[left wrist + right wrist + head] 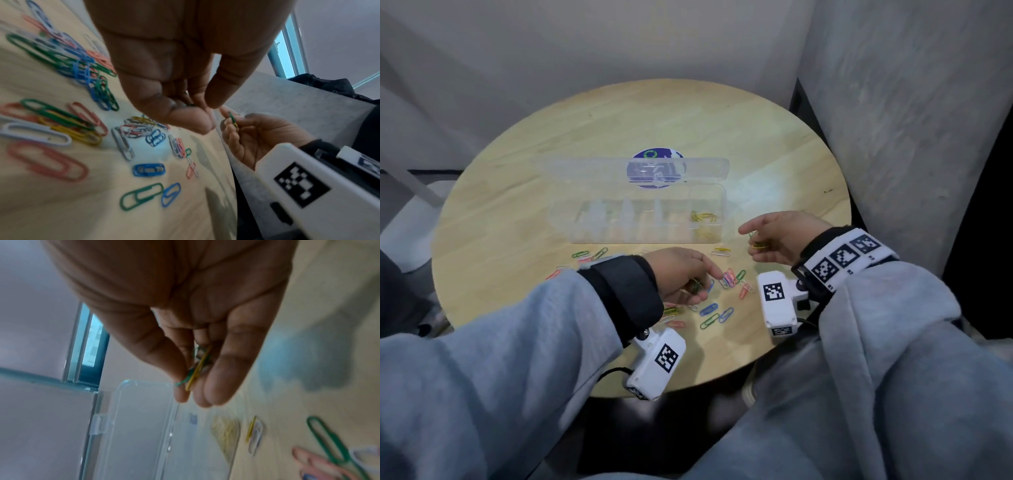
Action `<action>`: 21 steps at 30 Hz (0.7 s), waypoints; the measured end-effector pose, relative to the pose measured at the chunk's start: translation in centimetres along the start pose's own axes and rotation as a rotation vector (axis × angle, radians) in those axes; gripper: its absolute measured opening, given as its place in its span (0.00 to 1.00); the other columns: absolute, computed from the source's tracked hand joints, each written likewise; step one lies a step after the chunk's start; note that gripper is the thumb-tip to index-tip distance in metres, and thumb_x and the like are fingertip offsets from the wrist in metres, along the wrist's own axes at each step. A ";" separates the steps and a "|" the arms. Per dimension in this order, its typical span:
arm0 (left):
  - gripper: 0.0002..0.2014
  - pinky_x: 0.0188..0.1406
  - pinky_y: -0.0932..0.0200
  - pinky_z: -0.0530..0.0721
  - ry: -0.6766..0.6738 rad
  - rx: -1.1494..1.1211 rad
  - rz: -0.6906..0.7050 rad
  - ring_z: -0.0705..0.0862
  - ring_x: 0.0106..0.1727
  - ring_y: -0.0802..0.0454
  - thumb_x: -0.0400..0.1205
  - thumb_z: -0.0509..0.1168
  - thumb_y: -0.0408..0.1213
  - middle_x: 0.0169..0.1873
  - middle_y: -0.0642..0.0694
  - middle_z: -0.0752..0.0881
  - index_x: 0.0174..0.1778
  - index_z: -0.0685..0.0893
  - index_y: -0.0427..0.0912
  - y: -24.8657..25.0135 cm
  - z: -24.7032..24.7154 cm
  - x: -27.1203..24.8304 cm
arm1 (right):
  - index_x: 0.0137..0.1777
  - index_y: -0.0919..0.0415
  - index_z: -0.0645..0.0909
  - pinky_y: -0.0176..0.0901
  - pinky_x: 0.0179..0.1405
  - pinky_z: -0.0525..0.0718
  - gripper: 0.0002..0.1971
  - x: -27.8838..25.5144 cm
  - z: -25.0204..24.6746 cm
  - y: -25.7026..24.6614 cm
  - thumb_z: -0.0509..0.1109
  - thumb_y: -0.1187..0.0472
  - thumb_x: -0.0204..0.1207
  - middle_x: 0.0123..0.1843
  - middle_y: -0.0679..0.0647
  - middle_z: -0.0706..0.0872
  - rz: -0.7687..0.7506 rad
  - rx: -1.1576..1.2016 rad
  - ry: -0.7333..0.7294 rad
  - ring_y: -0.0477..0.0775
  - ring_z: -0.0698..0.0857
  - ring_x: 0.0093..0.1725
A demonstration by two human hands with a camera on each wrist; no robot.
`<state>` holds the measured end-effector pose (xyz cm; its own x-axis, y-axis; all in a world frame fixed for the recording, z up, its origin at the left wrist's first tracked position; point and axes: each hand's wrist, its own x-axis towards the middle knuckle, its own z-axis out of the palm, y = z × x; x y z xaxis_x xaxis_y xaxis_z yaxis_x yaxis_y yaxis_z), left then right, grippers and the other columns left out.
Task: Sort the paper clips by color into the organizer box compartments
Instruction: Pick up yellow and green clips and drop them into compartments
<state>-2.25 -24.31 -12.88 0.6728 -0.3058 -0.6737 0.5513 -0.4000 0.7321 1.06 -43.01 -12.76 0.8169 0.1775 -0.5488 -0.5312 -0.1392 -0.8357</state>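
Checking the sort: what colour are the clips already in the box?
Yellow paper clips, in the organizer box's rightmost compartment; clearest in the head view.

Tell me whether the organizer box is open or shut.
Open. The organizer box has its clear lid swung back behind it, leaving the compartments uncovered, and yellow paper clips lie in its rightmost compartment.

so the organizer box [640, 219] sits mid-table [517, 164] with its lid [633, 169] flipped open behind it, a few clips [702, 217] in what looks like its rightmost compartment, and the loose paper clips [717, 310] scattered on the table in front of it
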 end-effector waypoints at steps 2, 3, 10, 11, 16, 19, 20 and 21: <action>0.11 0.17 0.69 0.73 0.012 0.092 -0.025 0.74 0.22 0.55 0.82 0.56 0.28 0.28 0.46 0.75 0.38 0.80 0.42 0.1 0.6 0.1 | 0.39 0.62 0.77 0.33 0.23 0.85 0.15 0.1 0.0 0.1 0.54 0.75 0.81 0.32 0.57 0.77 0.023 0.073 -0.030 0.48 0.85 0.24; 0.08 0.21 0.67 0.73 0.021 0.204 -0.019 0.73 0.24 0.54 0.81 0.60 0.32 0.29 0.47 0.76 0.37 0.79 0.43 0.1 0.8 0.1 | 0.39 0.62 0.77 0.34 0.25 0.85 0.15 0.2 0.0 0.3 0.54 0.74 0.82 0.31 0.57 0.79 0.026 0.085 -0.030 0.47 0.86 0.25; 0.06 0.38 0.61 0.73 0.097 1.140 0.112 0.78 0.43 0.52 0.73 0.69 0.40 0.41 0.53 0.79 0.44 0.81 0.51 0.2 2.6 0.1 | 0.37 0.63 0.75 0.39 0.38 0.83 0.15 0.8 0.3 0.3 0.53 0.73 0.84 0.35 0.59 0.79 0.039 0.036 0.069 0.52 0.82 0.37; 0.06 0.37 0.61 0.72 0.086 1.170 0.114 0.77 0.43 0.51 0.73 0.69 0.39 0.42 0.52 0.80 0.43 0.81 0.51 0.1 2.8 0.1 | 0.36 0.63 0.74 0.40 0.40 0.82 0.16 0.8 0.3 0.3 0.53 0.73 0.84 0.35 0.60 0.78 0.043 0.045 0.086 0.52 0.81 0.37; 0.04 0.35 0.62 0.70 0.073 1.285 0.119 0.78 0.42 0.48 0.75 0.68 0.37 0.41 0.50 0.81 0.41 0.79 0.50 -0.1 3.8 0.1 | 0.36 0.63 0.74 0.37 0.37 0.85 0.16 0.8 0.2 0.7 0.53 0.77 0.82 0.36 0.59 0.79 0.009 0.015 0.122 0.51 0.82 0.38; 0.05 0.31 0.63 0.72 0.078 1.277 0.102 0.78 0.34 0.50 0.78 0.66 0.37 0.38 0.50 0.81 0.47 0.85 0.46 0.2 3.9 0.0 | 0.35 0.64 0.75 0.32 0.29 0.86 0.16 0.9 0.1 1.0 0.54 0.80 0.80 0.37 0.59 0.81 -0.002 -0.002 0.150 0.50 0.83 0.38; 0.06 0.26 0.63 0.71 0.071 1.267 0.088 0.76 0.29 0.53 0.78 0.65 0.37 0.34 0.51 0.80 0.48 0.85 0.45 0.2 3.8 0.0 | 0.35 0.64 0.76 0.32 0.30 0.87 0.16 0.9 0.1 1.0 0.55 0.80 0.80 0.37 0.59 0.81 -0.001 -0.013 0.158 0.50 0.84 0.38; 0.06 0.23 0.64 0.70 0.063 1.258 0.080 0.75 0.27 0.55 0.79 0.65 0.37 0.30 0.52 0.78 0.48 0.85 0.45 0.2 3.7 0.0 | 0.35 0.64 0.76 0.32 0.31 0.87 0.16 1.0 0.1 1.1 0.56 0.79 0.79 0.37 0.58 0.81 -0.001 -0.033 0.168 0.51 0.85 0.38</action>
<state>-3.92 -27.63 -13.12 0.7237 -0.3395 -0.6008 -0.3186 -0.9366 0.1456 1.29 -42.90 -14.26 0.8451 0.0128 -0.5345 -0.5248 -0.1713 -0.8338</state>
